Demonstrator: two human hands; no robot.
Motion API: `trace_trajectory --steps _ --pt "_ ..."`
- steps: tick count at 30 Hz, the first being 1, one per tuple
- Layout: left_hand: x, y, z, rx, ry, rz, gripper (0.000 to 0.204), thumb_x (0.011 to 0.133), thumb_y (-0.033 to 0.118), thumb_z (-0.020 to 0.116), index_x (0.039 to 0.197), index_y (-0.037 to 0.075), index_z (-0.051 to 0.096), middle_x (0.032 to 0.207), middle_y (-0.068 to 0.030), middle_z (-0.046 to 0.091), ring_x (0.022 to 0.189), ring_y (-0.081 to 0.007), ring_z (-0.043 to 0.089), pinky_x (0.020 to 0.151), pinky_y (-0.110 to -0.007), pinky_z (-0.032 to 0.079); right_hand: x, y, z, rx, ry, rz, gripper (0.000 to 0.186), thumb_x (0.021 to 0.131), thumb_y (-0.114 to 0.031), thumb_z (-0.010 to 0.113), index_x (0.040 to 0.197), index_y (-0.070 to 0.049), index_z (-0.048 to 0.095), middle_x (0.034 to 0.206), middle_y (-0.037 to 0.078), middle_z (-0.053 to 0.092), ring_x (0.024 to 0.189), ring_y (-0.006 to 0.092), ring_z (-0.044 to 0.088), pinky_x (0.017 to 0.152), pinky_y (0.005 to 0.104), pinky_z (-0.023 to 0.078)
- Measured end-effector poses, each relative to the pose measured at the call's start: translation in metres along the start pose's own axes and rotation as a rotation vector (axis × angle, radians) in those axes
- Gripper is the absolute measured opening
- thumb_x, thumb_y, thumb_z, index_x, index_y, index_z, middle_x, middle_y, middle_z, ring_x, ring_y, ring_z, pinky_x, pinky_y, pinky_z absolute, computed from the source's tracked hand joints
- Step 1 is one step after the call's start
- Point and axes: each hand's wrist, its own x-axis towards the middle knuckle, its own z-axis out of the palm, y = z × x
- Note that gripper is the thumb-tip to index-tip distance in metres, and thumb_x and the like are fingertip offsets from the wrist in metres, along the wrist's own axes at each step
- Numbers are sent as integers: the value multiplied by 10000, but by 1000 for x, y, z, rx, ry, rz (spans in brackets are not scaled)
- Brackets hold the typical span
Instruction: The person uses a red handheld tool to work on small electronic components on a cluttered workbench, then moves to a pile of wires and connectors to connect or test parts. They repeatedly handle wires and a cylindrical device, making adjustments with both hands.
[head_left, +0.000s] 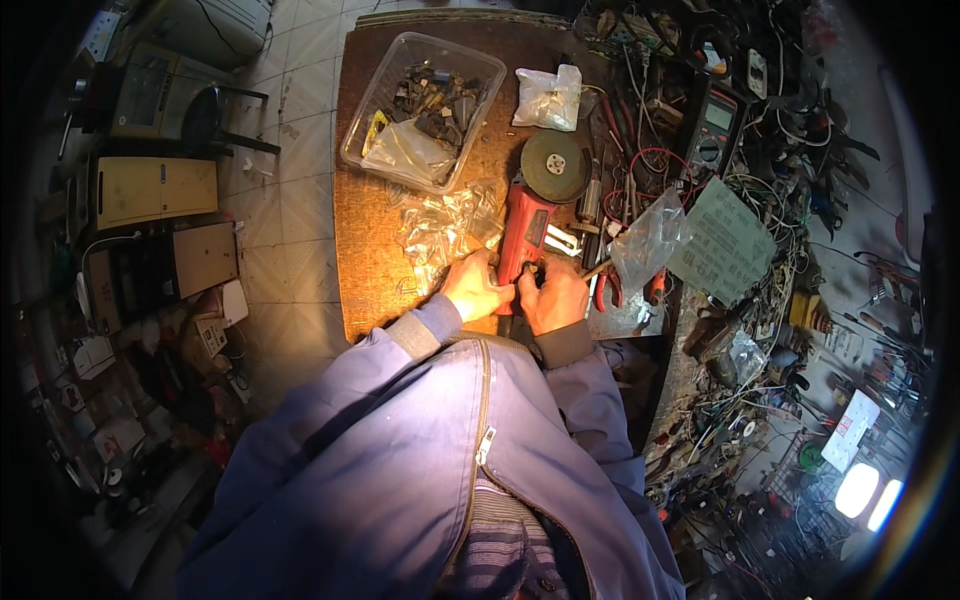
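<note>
Red angle grinder (528, 225) lies flat on the brown workbench (365, 240), grey disc at its far end, away from the fingers. Left hand (476, 288) and right hand (553, 297) both curl closed around its near handle end. Red-handled pliers (612, 287) just right of right fingers.

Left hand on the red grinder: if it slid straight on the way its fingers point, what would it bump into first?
The left hand points right, across the grinder's rear end. It would most likely meet the right hand first, gripping the same end just opposite. Depth is hard to judge here.
</note>
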Motion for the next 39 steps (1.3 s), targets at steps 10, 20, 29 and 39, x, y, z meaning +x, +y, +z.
trace_trajectory --steps 10,20,29,39 --pt "-4 6 -1 -99 -4 -8 519 702 231 727 1130 -39 611 1028 -197 689 964 -268 677 854 -352 520 2 7 7 97 52 -11 221 758 -186 680 832 19 650 789 252 630 732 441 619 651 492 491" --pt "-3 5 0 25 42 24 573 690 275 750 1138 -51 605 1027 -220 683 976 -304 670 862 -364 516 -4 16 15 274 45 136 242 770 -186 667 830 46 630 729 211 617 642 332 615 611 396 478" --pt "-7 17 -6 36 -27 -31 643 695 324 793 1157 -69 580 1048 -246 669 1005 -309 658 869 -372 509 -4 21 16 301 21 228 210 759 -189 706 846 -3 659 682 167 613 612 273 634 578 392 483" --pt "2 2 2 42 12 5 641 677 333 819 1130 -66 603 996 -209 682 899 -269 668 801 -364 520 -20 34 -14 1593 -140 531 97 907 -54 600 990 -8 619 821 130 622 651 236 618 573 358 534"
